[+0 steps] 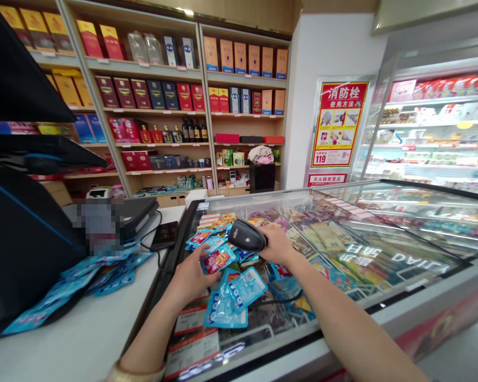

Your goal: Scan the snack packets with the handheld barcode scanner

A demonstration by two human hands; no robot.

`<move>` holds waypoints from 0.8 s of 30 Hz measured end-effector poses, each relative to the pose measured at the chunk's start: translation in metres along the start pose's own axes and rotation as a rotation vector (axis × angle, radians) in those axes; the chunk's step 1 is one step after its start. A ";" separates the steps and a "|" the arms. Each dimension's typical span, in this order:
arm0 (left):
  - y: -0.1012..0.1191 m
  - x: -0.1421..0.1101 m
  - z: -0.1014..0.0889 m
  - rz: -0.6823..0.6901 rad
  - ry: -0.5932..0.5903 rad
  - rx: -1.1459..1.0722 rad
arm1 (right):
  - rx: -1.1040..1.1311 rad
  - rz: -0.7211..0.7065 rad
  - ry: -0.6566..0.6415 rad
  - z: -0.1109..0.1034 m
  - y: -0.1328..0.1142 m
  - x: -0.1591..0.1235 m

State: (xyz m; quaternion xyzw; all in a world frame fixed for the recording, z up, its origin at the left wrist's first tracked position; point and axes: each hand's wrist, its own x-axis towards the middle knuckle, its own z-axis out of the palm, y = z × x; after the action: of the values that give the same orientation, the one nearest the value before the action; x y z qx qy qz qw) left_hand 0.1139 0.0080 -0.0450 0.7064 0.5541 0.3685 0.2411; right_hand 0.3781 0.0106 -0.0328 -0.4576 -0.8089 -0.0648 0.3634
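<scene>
In my right hand [276, 244] is a black barcode scanner [247, 235], its head turned left over a pile of snack packets. My left hand [191, 278] has its thumb and fingers closed on the edge of a blue snack packet [220, 258] with a red front. More blue packets [227, 310] lie just below it on the glass lid of a chest freezer [263, 345]. Others sit behind and partly under the scanner. The scanner's cable [279, 301] runs across the glass beneath my right forearm.
To the left, a white counter [83, 345] carries a dark checkout screen [19, 239], a strip of blue packets [115, 273] and a black phone-like device [165, 235]. Shelves of boxed bottles [155, 95] line the back wall. A lit refrigerated display [442, 127] stands at right.
</scene>
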 end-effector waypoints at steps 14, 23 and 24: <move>0.023 -0.002 -0.008 -0.412 -0.038 -0.937 | 0.016 -0.017 0.068 -0.005 0.000 0.001; 0.013 -0.001 -0.011 -0.144 0.214 -0.481 | -0.014 -0.094 -0.075 -0.008 -0.013 0.001; 0.013 -0.001 -0.012 -0.135 0.224 -0.451 | -0.017 -0.094 -0.080 -0.008 -0.014 0.001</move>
State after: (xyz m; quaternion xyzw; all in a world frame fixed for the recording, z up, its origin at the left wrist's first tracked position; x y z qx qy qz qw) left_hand 0.1125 0.0026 -0.0281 0.5510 0.5269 0.5419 0.3538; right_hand 0.3713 -0.0002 -0.0228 -0.4242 -0.8429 -0.0702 0.3234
